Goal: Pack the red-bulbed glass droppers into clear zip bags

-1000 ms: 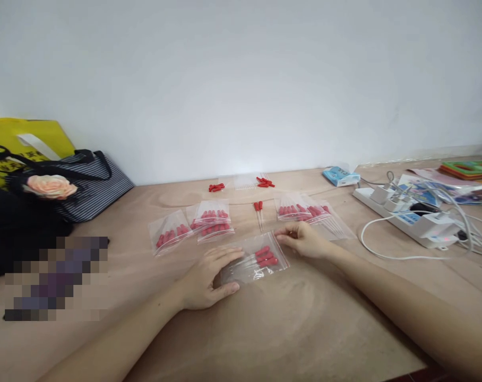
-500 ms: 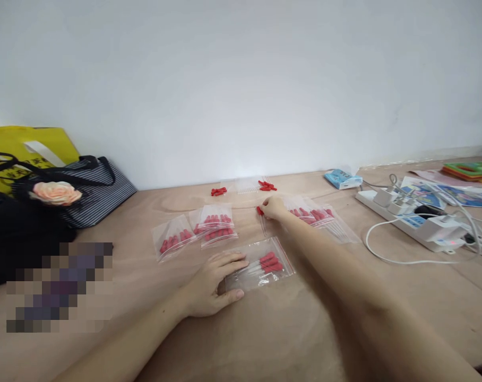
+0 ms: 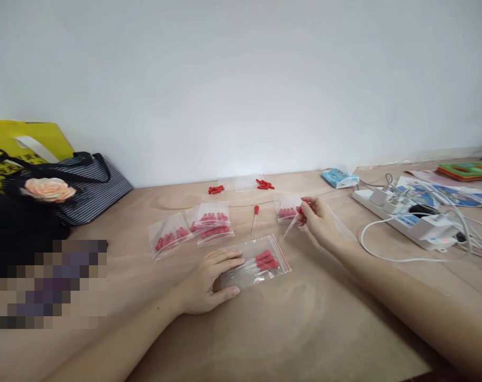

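My left hand (image 3: pixel 211 278) lies with its fingers spread, the tips on the left end of a clear zip bag (image 3: pixel 247 278). Inside that bag are several red-bulbed droppers (image 3: pixel 267 260). In my right hand (image 3: pixel 318 220) a dropper (image 3: pixel 292 228) is pinched by its red bulb, its clear tip slanting down to the left, just beyond the bag's upper right corner. Another dropper (image 3: pixel 256 211) lies loose on the table between the hands, bulb pointing away. Partly behind my right hand rests a bag of droppers (image 3: pixel 286 207).
Left of centre lie several filled bags (image 3: pixel 171 236). Farther back are red bulbs in two heaps (image 3: pixel 216 189) beside a bag of clear tubes (image 3: pixel 244 184). A power strip (image 3: pixel 408 220) with looping white cables stands at right, near a blue tissue pack (image 3: pixel 340 178). Handbags (image 3: pixel 95 185) crowd the left.
My right hand has moved right from the loose dropper, which now lies on the table, and holds a dropper beside the bags. My left hand stays on the zip bag.
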A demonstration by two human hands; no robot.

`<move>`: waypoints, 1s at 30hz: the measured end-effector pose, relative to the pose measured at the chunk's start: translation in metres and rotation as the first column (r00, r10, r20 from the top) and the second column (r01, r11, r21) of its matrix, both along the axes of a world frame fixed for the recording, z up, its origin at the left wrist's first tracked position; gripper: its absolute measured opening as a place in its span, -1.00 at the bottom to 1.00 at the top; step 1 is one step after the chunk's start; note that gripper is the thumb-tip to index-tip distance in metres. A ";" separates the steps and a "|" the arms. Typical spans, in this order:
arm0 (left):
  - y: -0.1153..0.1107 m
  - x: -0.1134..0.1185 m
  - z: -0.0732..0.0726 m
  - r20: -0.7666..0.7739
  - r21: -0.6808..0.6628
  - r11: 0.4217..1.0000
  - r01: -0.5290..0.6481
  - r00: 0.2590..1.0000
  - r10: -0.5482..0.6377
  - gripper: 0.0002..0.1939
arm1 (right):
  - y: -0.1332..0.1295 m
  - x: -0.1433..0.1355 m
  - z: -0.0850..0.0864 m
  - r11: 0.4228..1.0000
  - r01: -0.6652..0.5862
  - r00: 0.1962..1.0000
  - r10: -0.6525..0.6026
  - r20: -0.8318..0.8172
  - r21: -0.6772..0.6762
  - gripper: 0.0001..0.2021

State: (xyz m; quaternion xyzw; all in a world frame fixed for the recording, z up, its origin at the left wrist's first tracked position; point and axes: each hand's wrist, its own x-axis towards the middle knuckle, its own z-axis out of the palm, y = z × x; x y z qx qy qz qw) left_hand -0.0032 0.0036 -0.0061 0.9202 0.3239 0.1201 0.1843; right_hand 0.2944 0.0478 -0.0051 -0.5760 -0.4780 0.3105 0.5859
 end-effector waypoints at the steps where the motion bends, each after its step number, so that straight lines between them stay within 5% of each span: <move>1: 0.001 -0.001 -0.002 0.007 0.006 1.000 0.004 1.000 -0.005 -0.51 | -0.007 0.004 -0.004 1.000 0.003 0.998 -0.001 -0.059 0.025 -0.81; 9: 0.002 -0.003 -0.009 -0.001 0.016 0.999 -0.040 0.999 0.040 -0.42 | -0.017 -0.007 -0.022 1.000 -0.009 0.901 0.004 -0.434 -0.009 -0.77; 15: -0.002 -0.001 -0.003 0.004 -0.002 0.997 -0.075 0.997 0.075 -0.37 | -0.033 -0.028 -0.022 0.971 -0.236 0.798 0.167 -0.579 -0.045 -0.71; 21: 0.001 -0.003 -0.009 0.007 0.020 0.999 -0.043 0.999 0.043 -0.36 | -0.039 -0.034 -0.020 0.852 -0.504 0.816 0.414 -0.405 -0.145 -0.62; 30: 0.003 -0.003 -0.013 0.009 0.041 0.999 -0.030 1.000 0.030 -0.36 | -0.034 -0.045 -0.029 0.786 -0.558 0.829 0.526 -0.189 -0.265 -0.74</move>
